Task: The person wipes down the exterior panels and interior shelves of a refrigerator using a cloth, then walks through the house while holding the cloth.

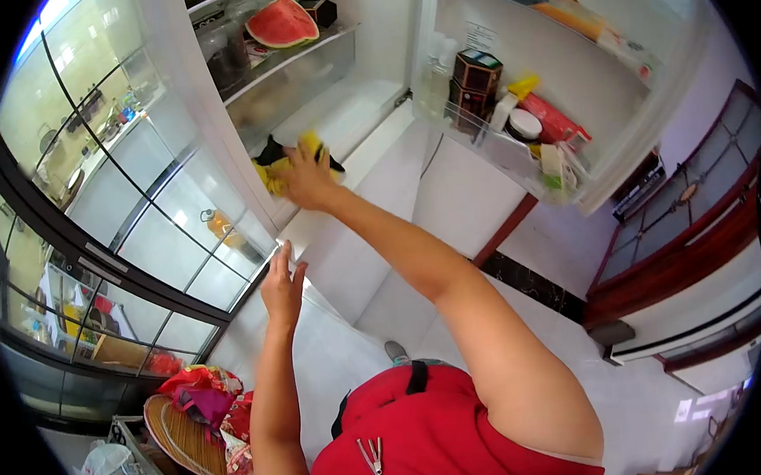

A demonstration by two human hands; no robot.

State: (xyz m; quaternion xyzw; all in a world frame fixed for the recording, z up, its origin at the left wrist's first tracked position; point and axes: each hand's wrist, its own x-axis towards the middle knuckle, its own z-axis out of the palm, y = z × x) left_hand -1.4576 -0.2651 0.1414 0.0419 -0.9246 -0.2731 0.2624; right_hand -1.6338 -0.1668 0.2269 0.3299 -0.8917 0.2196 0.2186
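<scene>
My right hand (308,179) reaches into the bottom of an open refrigerator, its fingers pressed on a yellow and black cloth (272,176). The cloth is bunched against the compartment floor near the left wall, and part of it is hidden under my hand. At the refrigerator's lower front edge is my left hand (282,286), with the fingers stretched upward and nothing held. Whether its fingertips touch the edge, I cannot tell. Above the cloth, a cut piece of watermelon (282,23) rests on a glass shelf (292,61).
The refrigerator door (514,176) stands open on the right, its shelf holding dark hexagonal boxes (475,76), a white-lidded jar (524,124) and a red packet (554,119). A black-framed glass door (127,257) is at left. A woven basket (181,437) with red fabric sits on the floor.
</scene>
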